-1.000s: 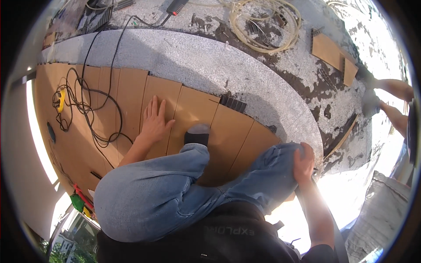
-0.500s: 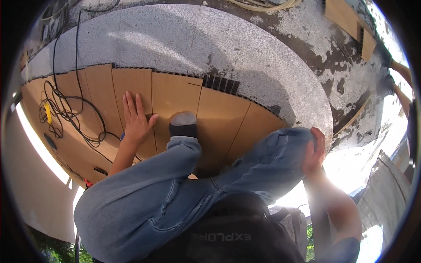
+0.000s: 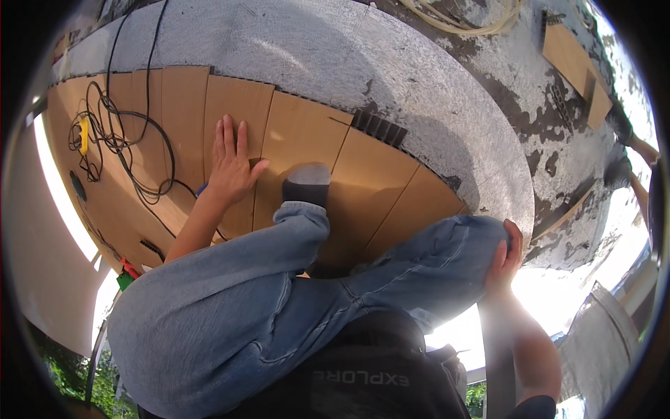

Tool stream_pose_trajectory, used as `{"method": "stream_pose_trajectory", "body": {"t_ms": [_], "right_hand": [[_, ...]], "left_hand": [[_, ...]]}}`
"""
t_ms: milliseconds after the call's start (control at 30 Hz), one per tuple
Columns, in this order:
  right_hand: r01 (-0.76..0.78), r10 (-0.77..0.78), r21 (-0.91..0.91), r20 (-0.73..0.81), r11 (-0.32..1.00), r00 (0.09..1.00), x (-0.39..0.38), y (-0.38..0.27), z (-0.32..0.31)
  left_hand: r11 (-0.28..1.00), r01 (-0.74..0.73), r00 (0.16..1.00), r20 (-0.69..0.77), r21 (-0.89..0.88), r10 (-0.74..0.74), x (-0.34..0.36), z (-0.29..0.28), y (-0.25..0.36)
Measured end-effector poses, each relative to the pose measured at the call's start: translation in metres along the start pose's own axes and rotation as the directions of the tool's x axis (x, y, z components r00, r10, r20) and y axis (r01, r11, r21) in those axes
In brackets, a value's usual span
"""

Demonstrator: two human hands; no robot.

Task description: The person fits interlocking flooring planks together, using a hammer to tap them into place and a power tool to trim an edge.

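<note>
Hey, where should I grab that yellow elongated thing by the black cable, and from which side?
Probably around the middle of the yellow elongated thing, from above, pinching across its narrow width. It lies lengthwise, pointing away from you, and loops of black cable lie on its right, so sweeping in low could snag. Your left hand, on the tan planks, is nearer.

Your left hand [image 3: 233, 171] lies on the panels [image 3: 300, 126], right of the cable loops [image 3: 171, 150]. Your right hand [image 3: 507, 262] is on your knee [image 3: 471, 241].
</note>
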State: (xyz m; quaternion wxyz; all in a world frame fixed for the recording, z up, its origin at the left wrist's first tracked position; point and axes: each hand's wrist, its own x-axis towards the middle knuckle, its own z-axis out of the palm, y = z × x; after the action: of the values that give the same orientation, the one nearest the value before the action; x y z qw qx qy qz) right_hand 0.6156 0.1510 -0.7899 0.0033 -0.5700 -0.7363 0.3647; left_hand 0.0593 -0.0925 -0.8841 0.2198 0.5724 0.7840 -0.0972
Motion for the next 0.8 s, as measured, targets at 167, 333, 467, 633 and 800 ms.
{"method": "stream_pose_trajectory", "body": {"t_ms": [167,333,467,633,800], "right_hand": [[0.024,-0.024,-0.001,-0.023,1.000,0.999,-0.004,0.001,0.001],[0.024,-0.025,-0.002,-0.041,1.000,0.999,-0.007,-0.003,0.001],[0.028,-0.027,0.023,-0.036,0.999,0.999,-0.007,-0.001,0.000],[0.049,-0.048,0.022,-0.033,0.999,0.998,-0.005,-0.003,-0.001],[0.053,-0.052,0.033,-0.036,0.998,0.998,-0.008,0.003,0.004]], "left_hand": [[0.999,0.047,0.999,0.018,-0.013,-0.047,0.000,0.001,0.000],[0.997,0.076,0.996,0.047,0.024,-0.077,0.002,-0.002,0.006],[0.997,0.073,0.997,0.014,-0.025,-0.073,0.000,0.004,0.005],[0.998,0.063,0.997,-0.033,-0.019,-0.064,-0.001,0.012,0.001],[0.997,0.074,0.997,0.008,-0.002,-0.074,0.001,0.013,-0.001]]}}
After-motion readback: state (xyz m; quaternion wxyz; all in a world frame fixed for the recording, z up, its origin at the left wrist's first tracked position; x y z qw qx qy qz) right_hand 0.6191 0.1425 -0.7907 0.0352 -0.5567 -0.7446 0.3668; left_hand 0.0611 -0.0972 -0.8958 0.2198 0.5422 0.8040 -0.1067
